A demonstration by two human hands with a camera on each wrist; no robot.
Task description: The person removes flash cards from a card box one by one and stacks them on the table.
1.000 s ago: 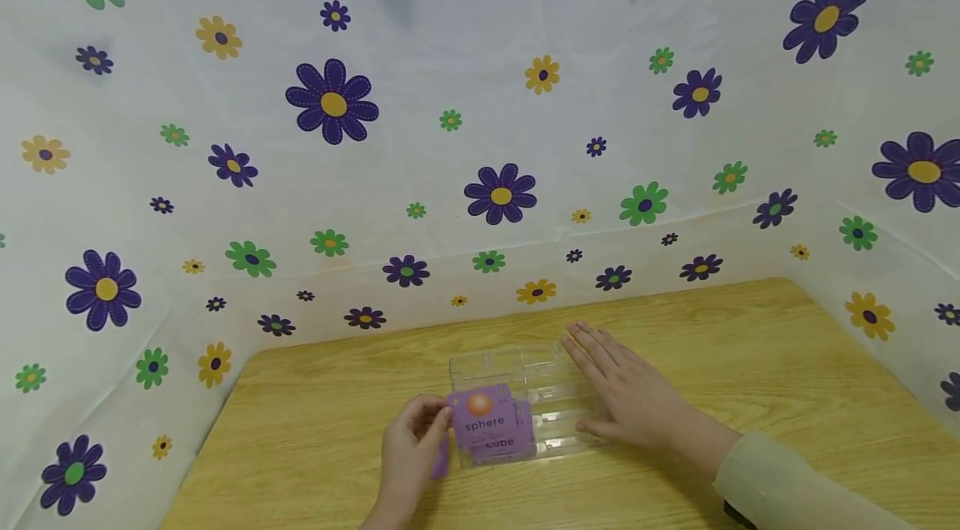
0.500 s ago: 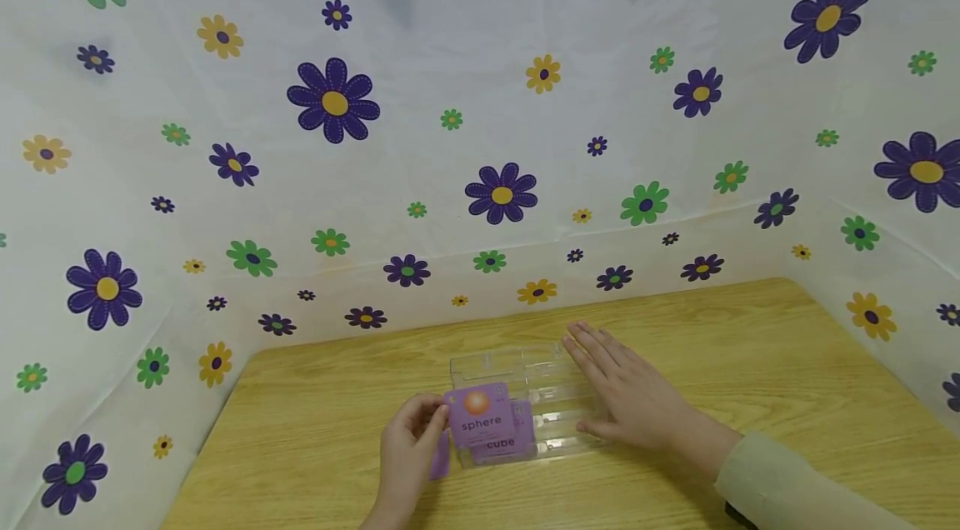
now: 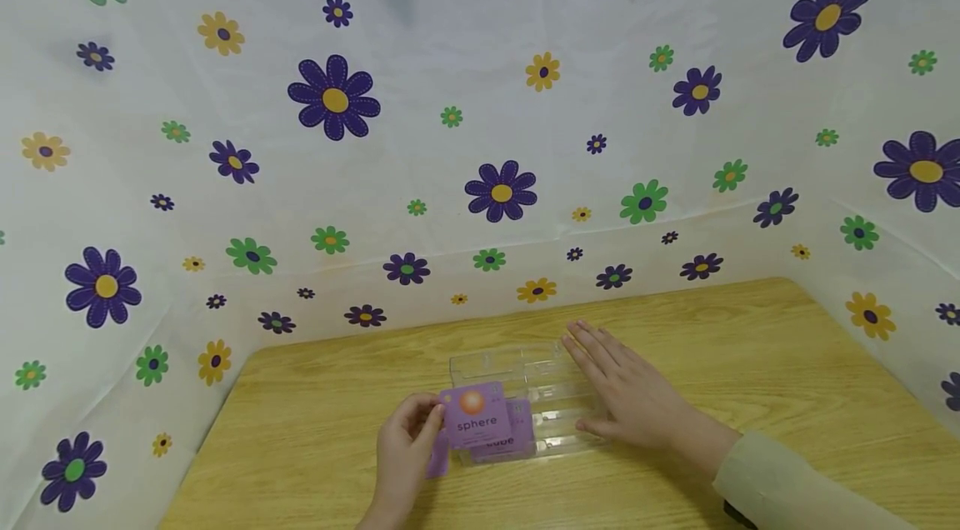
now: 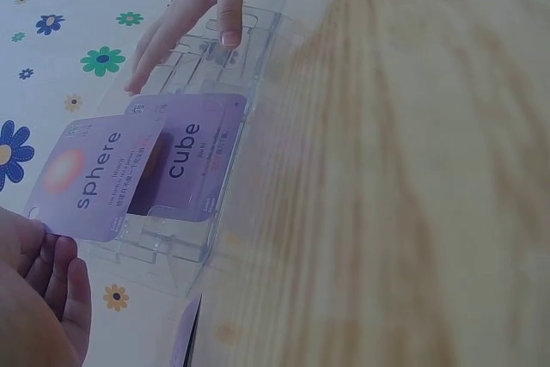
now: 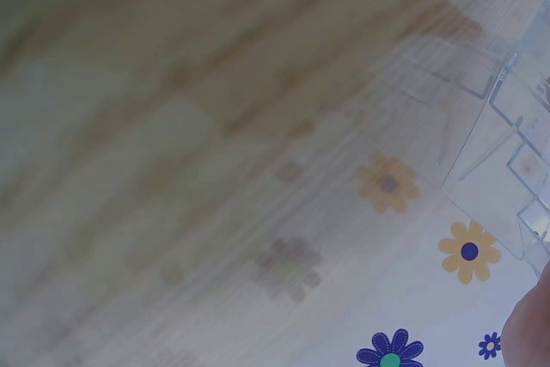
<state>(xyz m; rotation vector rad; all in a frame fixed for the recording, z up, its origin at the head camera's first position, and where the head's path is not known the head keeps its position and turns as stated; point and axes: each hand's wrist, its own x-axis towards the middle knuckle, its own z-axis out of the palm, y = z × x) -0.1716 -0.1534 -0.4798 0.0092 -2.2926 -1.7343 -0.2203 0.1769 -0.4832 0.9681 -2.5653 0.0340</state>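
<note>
My left hand (image 3: 405, 442) pinches a purple card printed "sphere" (image 3: 476, 415) by its left edge, between thumb and fingers. That card overlaps a second purple card printed "cube" (image 4: 193, 161), which stands in the front left of a clear plastic tiered rack (image 3: 551, 422). In the left wrist view the sphere card is tilted in front of the cube card and covers its left part. Straight fingers of my right hand (image 3: 633, 397) rest on the rack's right side. Only a bit of the right hand (image 5: 528, 324) shows in the right wrist view.
Another purple card (image 3: 437, 459) lies on the wooden table (image 3: 315, 430) beside the rack's left end, partly behind my left hand. A white flower-printed cloth (image 3: 420, 163) stands around the table's back and sides.
My left hand has drawn the sphere card slightly to the left and up, so more of the cube card's top right shows. The right hand and the rack have stayed put.
</note>
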